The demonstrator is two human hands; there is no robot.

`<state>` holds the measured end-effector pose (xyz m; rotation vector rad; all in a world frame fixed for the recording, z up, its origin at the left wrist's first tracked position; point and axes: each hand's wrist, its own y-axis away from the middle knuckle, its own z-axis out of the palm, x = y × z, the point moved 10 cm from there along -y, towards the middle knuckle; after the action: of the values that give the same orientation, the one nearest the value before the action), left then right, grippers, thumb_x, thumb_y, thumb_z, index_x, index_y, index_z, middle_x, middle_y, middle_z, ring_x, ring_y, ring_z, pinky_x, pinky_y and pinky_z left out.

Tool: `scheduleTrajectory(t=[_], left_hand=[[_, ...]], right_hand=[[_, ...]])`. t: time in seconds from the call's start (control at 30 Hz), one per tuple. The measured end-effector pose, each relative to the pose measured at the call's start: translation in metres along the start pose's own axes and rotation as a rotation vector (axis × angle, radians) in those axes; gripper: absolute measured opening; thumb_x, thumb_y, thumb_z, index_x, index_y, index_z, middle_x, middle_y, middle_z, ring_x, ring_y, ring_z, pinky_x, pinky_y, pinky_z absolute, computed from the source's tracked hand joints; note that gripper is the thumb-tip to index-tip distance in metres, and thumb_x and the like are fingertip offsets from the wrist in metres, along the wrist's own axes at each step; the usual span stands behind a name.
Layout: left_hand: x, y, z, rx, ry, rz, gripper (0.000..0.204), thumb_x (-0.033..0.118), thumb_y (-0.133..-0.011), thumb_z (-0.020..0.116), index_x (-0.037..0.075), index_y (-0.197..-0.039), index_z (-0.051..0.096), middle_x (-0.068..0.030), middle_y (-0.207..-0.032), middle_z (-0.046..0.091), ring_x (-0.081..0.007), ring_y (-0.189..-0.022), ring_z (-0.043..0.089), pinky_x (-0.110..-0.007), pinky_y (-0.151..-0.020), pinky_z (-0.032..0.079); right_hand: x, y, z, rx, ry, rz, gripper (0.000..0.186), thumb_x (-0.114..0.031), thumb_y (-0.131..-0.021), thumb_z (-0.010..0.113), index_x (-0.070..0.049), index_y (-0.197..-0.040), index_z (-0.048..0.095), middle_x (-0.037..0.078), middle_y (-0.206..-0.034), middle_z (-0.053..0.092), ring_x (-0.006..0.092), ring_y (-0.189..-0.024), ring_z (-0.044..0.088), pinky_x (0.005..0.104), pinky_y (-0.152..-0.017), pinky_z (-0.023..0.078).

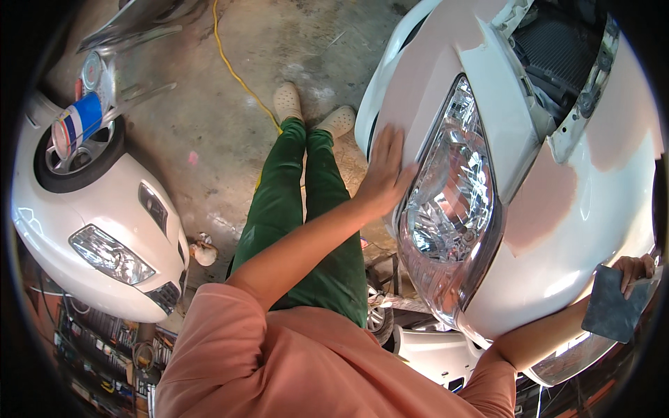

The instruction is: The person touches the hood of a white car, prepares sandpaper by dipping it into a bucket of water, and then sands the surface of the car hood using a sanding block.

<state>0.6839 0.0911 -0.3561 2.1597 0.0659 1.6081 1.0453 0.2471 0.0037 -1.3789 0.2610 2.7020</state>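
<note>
My left hand (385,171) lies with fingers stretched out against the edge of a white car's bumper (421,83), beside the headlight (453,195). A dull pinkish-beige patch covers the bumper there. Out at the far right, my right hand (633,270) is closed on a dark grey flat square sheet (613,303) with rounded corners; I cannot tell its material. The sheet is near the white fender (578,258), which carries another dull beige patch (547,209). Whether the sheet touches the car I cannot tell.
At the left stands another white car front (125,191) with a wheel. A blue-banded can (80,122) is by that wheel. A yellow cable (237,73) runs over the concrete floor (181,83) to my feet. Filled shelves (97,348) stand at the lower left.
</note>
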Motion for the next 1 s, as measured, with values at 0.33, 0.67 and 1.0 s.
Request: scheduleTrajectory(t=[0.33, 0.67, 1.0], left_hand=[[-0.026, 0.086, -0.100, -0.079, -0.044, -0.198, 0.064, 0.026, -0.100, 0.057, 0.001, -0.153, 0.031, -0.0222, -0.151, 0.042, -0.0334, -0.145, 0.034, -0.038, -0.118, 0.028], [0.081, -0.125, 0.007, -0.001, 0.703, -0.194, 0.077, 0.055, -0.106, 0.022, -0.006, -0.153, 0.025, -0.0275, -0.161, 0.020, -0.0357, -0.152, 0.015, -0.038, -0.124, 0.013], [0.063, 0.024, 0.017, -0.487, 0.466, -0.359, 0.078, 0.058, -0.105, 0.032, -0.002, -0.155, 0.026, -0.0183, -0.160, 0.031, -0.0289, -0.149, 0.030, -0.035, -0.121, 0.023]], right_hand=[[-0.019, 0.011, 0.043, -0.098, -0.090, 0.001, 0.025, -0.019, -0.101, 0.051, 0.005, -0.095, 0.051, 0.003, -0.055, 0.044, 0.0120, -0.044, 0.043, 0.0229, -0.050, 0.039], [0.007, 0.184, 0.088, 0.158, -0.125, -0.035, 0.015, -0.014, -0.104, 0.044, 0.001, -0.108, 0.042, 0.011, -0.085, 0.051, 0.0130, -0.055, 0.048, 0.0237, -0.039, 0.040], [0.077, 0.243, 0.118, 0.420, -0.207, 0.160, 0.032, -0.030, -0.111, 0.031, -0.003, -0.110, 0.048, 0.010, -0.080, 0.055, 0.0138, -0.042, 0.044, 0.0268, -0.039, 0.037]])
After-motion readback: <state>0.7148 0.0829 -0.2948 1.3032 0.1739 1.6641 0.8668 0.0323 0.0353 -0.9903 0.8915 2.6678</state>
